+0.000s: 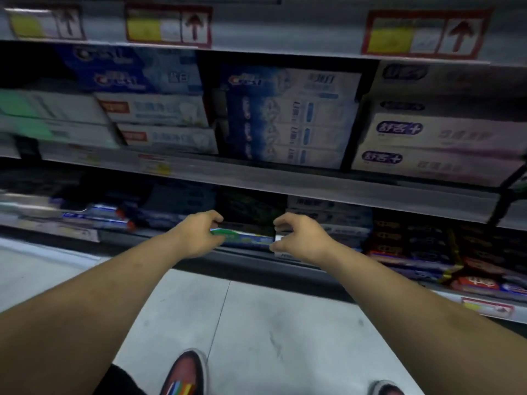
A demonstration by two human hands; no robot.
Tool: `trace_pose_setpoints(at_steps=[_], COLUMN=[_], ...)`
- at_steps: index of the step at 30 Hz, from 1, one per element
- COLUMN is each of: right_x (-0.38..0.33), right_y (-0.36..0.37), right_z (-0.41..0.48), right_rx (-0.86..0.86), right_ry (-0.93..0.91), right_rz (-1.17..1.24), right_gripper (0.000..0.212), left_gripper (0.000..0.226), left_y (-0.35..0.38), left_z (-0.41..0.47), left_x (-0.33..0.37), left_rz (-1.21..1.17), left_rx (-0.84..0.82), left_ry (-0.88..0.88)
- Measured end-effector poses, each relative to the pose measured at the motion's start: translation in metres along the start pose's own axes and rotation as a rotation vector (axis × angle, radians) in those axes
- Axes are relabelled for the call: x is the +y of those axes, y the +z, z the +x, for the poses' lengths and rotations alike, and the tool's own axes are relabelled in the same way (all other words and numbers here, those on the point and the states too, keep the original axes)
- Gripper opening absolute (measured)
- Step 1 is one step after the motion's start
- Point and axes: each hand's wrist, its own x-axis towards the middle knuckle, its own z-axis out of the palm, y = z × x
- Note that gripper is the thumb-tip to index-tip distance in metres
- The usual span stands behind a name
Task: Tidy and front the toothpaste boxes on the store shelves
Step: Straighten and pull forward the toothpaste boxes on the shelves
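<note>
A green-and-blue toothpaste box (245, 238) lies lengthwise at the front of the lower shelf (285, 259). My left hand (196, 233) pinches its left end between thumb and curled fingers. My right hand (296, 238) grips the right end, at a white part of the box. Dark boxes (251, 208) are stacked behind it in shadow. On the shelf above stand blue-and-white toothpaste boxes (291, 118), white boxes with red labels (159, 109) and white-and-purple boxes (439, 138).
Dark red and black boxes (413, 246) fill the lower shelf to the right. Blue boxes (108, 215) lie to the left. Price tags with red arrows (168, 24) hang on the top shelf edge. Grey floor tiles (256, 323) and my shoe (185, 374) show below.
</note>
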Motion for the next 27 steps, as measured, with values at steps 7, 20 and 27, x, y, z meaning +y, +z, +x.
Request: trace_pose_setpoints(at_steps=[7,20,27], right_x=[0.010,-0.013,-0.022], right_y=[0.022,0.044,0.047], right_z=[0.031,0.058,0.059], right_rx=[0.000,0.108,0.122], right_ry=[0.196,0.309,0.363], right_rz=[0.098,-0.010,0.127], right_gripper=[0.068,0.038,0.011], left_gripper=[0.087,0.085,0.078], left_y=[-0.005,0.007,0.002], left_z=[0.018,0.031,0.037], left_x=[-0.048,-0.057,-0.051], left_rz=[-0.100,-0.332,-0.479], left_rx=[-0.135,-0.166,-0.116], left_ry=[-0.166,-0.278,-0.329])
